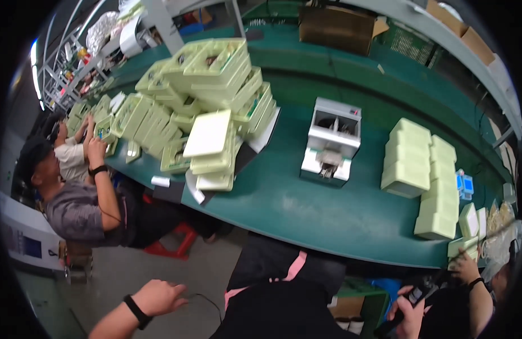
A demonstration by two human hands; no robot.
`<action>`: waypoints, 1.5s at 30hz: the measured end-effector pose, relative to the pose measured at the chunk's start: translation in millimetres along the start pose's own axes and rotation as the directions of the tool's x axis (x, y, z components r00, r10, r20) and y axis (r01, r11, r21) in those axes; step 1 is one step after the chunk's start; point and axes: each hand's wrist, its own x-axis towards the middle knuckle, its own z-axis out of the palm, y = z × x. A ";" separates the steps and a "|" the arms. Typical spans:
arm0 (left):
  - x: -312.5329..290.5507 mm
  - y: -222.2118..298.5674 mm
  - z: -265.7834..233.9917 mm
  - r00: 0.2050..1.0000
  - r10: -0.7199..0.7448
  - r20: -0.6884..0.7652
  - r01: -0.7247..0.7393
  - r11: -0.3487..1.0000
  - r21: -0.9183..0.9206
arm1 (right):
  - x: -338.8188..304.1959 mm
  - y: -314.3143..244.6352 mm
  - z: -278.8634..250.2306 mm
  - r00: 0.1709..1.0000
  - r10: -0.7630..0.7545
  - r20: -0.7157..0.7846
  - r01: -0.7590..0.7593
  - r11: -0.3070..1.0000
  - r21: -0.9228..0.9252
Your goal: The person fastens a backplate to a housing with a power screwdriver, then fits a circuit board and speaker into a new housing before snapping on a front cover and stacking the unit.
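Note:
My left hand (160,297), a dark band round its wrist, hangs over the floor left of my lap. Its fingers are curled in, and nothing shows in them. A thin dark cable (210,300) runs close by. My right hand (409,314) grips a black handheld device (423,289) below the table's front edge at the right; its exact kind is unclear. On the green table (328,226) in front of me stands a small grey-and-white machine (332,138) with an open-topped hopper, apart from both hands.
Stacked pale green trays (210,135) crowd the left of the table, some holding parts. More pale green trays (408,158) stand at the right. A co-worker's hand (465,265) touches a tray there. Another person (83,209) sits at the left near a red stool (179,243).

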 end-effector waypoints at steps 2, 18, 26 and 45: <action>-17.1 -9.7 -19.1 0.999 0.040 0.037 -0.040 0.999 -0.007 | 9.3 -14.7 33.1 1.000 -0.020 0.007 0.021 0.999 -0.045; 218.8 -9.6 -109.5 -0.014 -0.315 -0.949 -0.152 0.939 -0.309 | 56.6 15.9 171.0 0.749 -0.566 -0.343 0.647 0.736 0.197; 228.3 -15.3 -96.5 -0.139 -0.291 -0.947 -0.342 0.911 -0.230 | 100.8 -14.5 213.8 0.812 -0.526 -0.253 0.549 0.836 0.023; 206.5 -140.5 -79.7 0.037 -0.596 -0.802 -0.399 0.727 -0.559 | 323.1 -53.0 183.4 0.752 -0.659 0.009 0.563 0.634 -0.530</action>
